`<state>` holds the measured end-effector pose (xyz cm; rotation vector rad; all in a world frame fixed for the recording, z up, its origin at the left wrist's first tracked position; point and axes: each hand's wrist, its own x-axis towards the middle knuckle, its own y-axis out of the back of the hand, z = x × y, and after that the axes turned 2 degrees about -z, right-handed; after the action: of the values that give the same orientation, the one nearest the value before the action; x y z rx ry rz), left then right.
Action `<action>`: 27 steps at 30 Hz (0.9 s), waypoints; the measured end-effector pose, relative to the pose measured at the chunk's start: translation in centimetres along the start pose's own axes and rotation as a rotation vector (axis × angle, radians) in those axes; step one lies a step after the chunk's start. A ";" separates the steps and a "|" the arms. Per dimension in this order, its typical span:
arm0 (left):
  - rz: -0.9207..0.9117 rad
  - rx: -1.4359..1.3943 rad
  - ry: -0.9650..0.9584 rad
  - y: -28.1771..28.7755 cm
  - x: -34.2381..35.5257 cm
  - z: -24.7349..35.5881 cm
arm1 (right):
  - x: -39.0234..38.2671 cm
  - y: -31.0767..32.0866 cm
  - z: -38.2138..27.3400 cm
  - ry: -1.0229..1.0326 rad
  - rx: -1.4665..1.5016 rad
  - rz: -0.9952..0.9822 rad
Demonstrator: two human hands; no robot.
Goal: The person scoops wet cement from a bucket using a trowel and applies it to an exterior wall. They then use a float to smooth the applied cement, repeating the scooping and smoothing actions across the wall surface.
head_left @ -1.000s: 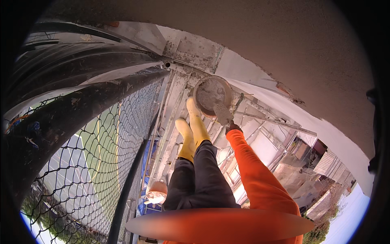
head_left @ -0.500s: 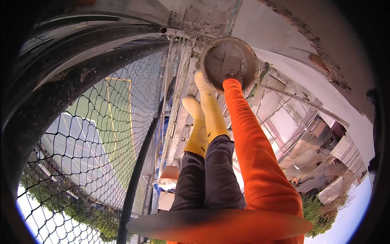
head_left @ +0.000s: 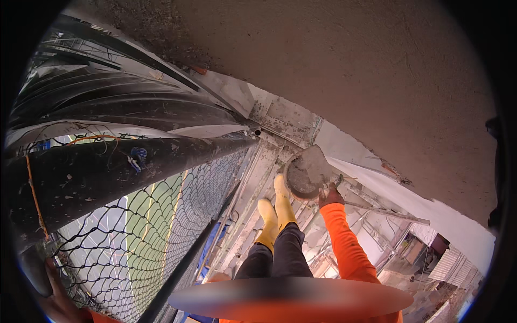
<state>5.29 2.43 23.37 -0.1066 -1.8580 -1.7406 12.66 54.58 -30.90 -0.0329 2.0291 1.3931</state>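
Note:
My right hand point(head_left: 329, 195) reaches out in an orange sleeve and grips the rim of a round metal pan point(head_left: 308, 175). The pan is tilted and heaped with wet grey mortar, close to the grey plastered wall point(head_left: 377, 81). My left hand point(head_left: 56, 302) shows only at the lower left edge, its fingers wrapped round the end of a thick black pipe point(head_left: 107, 172). Below me are my yellow boots point(head_left: 276, 212) and dark trousers, standing on scaffold planks point(head_left: 242, 215).
Black chain-link safety netting point(head_left: 161, 226) hangs under the black pipe on the left, with ground far below behind it. More black pipes point(head_left: 107, 102) run across the upper left. Scaffold bars point(head_left: 388, 211) and low buildings lie at the lower right.
The view has swung, so the wall now fills the top. The pan and my right hand sit lower in the picture, with the pan more tilted. My left hand has come into view at the lower left.

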 end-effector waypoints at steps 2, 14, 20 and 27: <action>0.127 0.185 0.058 0.9 -0.9 1.1 | 0.2 6.9 -5.1 0.127 -0.065 0.014; 0.025 0.177 0.012 3.7 1.8 2.2 | 2.2 27.2 -52.3 1.104 0.400 -0.226; -0.018 0.166 0.010 4.2 2.6 1.8 | 7.6 28.7 -70.4 0.789 0.507 -0.749; 0.015 0.164 0.023 4.1 2.9 1.6 | 5.9 24.8 -56.6 1.100 0.601 0.186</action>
<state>4.13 3.53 28.40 -0.0360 -1.9702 -1.5658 -29.79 19.83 -1.89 -0.4365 3.3616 0.8301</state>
